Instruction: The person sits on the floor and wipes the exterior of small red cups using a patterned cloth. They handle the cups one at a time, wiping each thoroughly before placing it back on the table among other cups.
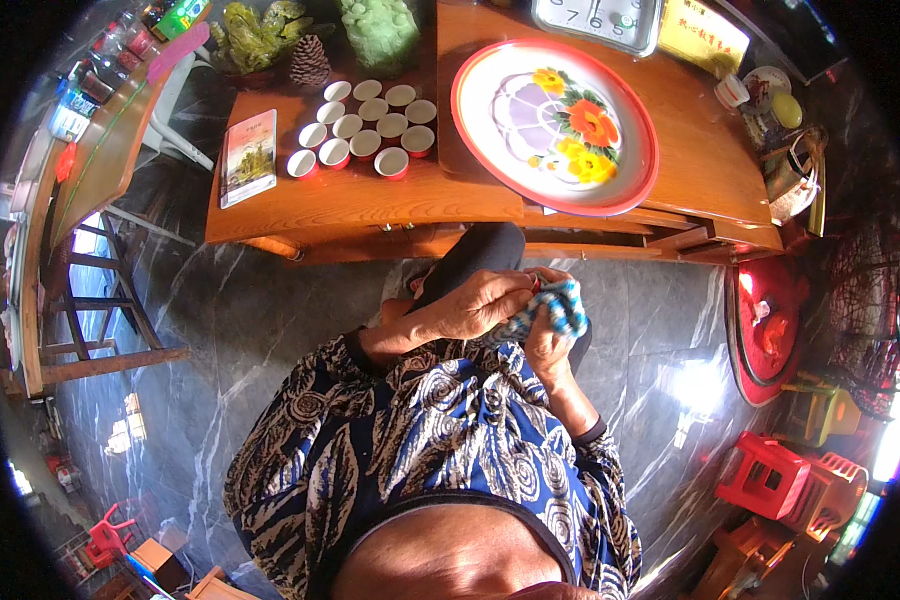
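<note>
My left hand (484,304) reaches in over my lap, its fingertips pinching a small red thing (535,283), mostly hidden, perhaps a cup. Against it, my right hand (551,337) grips a blue, white and grey striped cloth (568,315) bunched around the fingers. Both hands meet in front of my dark trouser leg (480,259), below the desk's front edge. Ahead, on the wooden desk (480,199), several small red cups (365,141) with white insides stand mouth up in loose rows. To their right lies a large round enamel tray (487,135) with painted flowers and a red rim.
A booklet (249,159) lies left of the cups; a pine cone (310,60) and a green carved ornament (379,34) stand behind. A clock (600,22) is behind the tray. A wooden stand (112,300) is at left; red plastic stools (765,472) are at right.
</note>
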`<action>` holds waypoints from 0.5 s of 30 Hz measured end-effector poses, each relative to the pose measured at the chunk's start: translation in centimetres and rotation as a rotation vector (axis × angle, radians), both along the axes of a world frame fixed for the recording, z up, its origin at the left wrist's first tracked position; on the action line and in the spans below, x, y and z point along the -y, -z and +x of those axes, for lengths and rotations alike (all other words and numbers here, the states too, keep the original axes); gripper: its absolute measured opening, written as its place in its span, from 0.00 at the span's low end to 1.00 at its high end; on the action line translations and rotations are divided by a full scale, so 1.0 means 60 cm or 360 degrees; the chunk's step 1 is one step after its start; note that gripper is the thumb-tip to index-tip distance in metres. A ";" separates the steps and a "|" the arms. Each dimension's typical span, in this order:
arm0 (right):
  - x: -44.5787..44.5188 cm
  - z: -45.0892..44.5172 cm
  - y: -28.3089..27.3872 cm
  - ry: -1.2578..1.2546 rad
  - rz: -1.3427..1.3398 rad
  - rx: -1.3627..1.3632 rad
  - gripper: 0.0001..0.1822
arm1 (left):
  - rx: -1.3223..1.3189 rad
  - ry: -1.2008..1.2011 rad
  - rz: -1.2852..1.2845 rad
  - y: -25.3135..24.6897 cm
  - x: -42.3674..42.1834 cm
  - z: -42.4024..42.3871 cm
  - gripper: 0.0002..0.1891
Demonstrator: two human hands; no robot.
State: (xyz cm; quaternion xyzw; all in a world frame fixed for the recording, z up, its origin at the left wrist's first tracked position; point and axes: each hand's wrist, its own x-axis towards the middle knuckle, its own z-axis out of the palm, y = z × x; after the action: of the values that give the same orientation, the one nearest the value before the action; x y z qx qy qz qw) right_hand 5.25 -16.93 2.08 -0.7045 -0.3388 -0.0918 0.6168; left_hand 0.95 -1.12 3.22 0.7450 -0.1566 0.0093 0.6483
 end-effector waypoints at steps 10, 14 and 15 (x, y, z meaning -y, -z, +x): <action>0.006 0.018 0.052 -0.0488 0.0810 -0.2412 0.17 | 0.0830 0.0008 0.0387 0.000 0.019 0.008 0.06; 0.003 0.001 0.014 -0.0273 0.0732 -0.2176 0.15 | 0.0640 -0.0101 0.0408 0.012 0.020 0.005 0.07; 0.001 -0.001 0.025 -0.0123 0.0701 -0.2015 0.13 | 0.0589 -0.0123 0.0375 0.011 0.021 0.005 0.07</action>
State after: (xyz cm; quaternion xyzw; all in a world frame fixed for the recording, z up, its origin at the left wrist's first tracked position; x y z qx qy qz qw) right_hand 5.16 -17.01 0.56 -0.4674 0.0899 0.2942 0.8288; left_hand 1.27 -2.38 2.58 0.8067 -0.2442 0.1523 0.5162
